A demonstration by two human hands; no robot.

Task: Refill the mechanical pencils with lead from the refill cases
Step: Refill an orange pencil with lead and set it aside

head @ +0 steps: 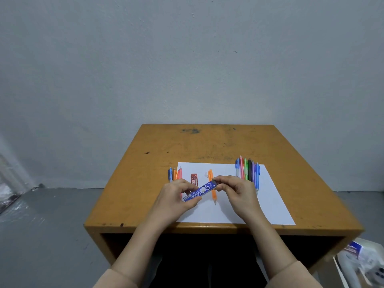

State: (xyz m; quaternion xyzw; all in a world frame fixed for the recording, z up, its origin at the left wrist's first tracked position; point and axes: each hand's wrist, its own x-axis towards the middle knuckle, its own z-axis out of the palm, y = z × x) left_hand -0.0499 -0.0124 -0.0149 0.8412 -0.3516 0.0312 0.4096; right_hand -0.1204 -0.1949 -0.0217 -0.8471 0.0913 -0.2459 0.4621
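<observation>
My left hand (176, 197) grips the lower end of a blue lead refill case (201, 191), held tilted above the white paper (268, 196). My right hand (234, 191) pinches the case's dark cap at its upper end. An orange mechanical pencil (213, 195) lies on the paper behind the case, and a small clear cap (206, 174) sits beside its top. A red refill case (194, 178) lies further left. Three pencils (175, 173) lie at the paper's left edge. Several coloured pencils (248, 171) lie in a row at the right.
The wooden table (207, 146) stands against a grey wall, with its front edge close to me. White plastic items (362, 262) sit on the floor at the lower right.
</observation>
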